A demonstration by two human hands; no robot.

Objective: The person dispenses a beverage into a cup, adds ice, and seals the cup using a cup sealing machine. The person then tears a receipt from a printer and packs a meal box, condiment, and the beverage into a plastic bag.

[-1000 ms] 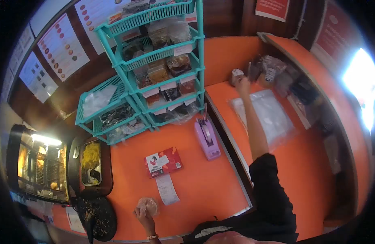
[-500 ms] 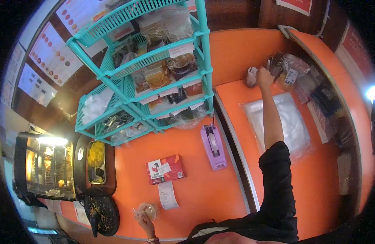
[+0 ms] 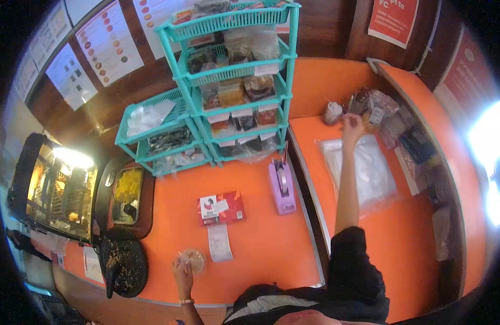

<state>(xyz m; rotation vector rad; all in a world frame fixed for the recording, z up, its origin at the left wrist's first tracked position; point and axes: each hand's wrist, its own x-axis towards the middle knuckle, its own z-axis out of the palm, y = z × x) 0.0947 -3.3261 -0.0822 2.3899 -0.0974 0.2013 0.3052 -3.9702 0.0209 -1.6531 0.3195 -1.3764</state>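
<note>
My left hand (image 3: pixel 183 272) is closed on the edge of a small round clear plastic container (image 3: pixel 195 261) at the orange counter's front; whether it is a cup or a bag I cannot make out. Just behind it lies a printed receipt (image 3: pixel 220 244), touching a red and white food box (image 3: pixel 220 208). On the far right, my right hand (image 3: pixel 352 127) has its fingers curled together above the right counter. Anything inside those fingers is too small to name. Closest to it are a small white-topped container (image 3: pixel 333 112) and several plastic packets (image 3: pixel 373 107).
A purple tape dispenser (image 3: pixel 282 187) stands by the dark gap between counters. Turquoise tiered racks (image 3: pixel 239 75) hold bagged goods. Clear plastic bags (image 3: pixel 361 170) lie on the right. At left are a lit display cabinet (image 3: pixel 63 189), a metal tray (image 3: pixel 128 195) and a stone mortar (image 3: pixel 132 265).
My right hand has drawn back slightly from the white-topped container. The left hand stays at the clear container. My view has tilted up and shifted, showing more of the wall.
</note>
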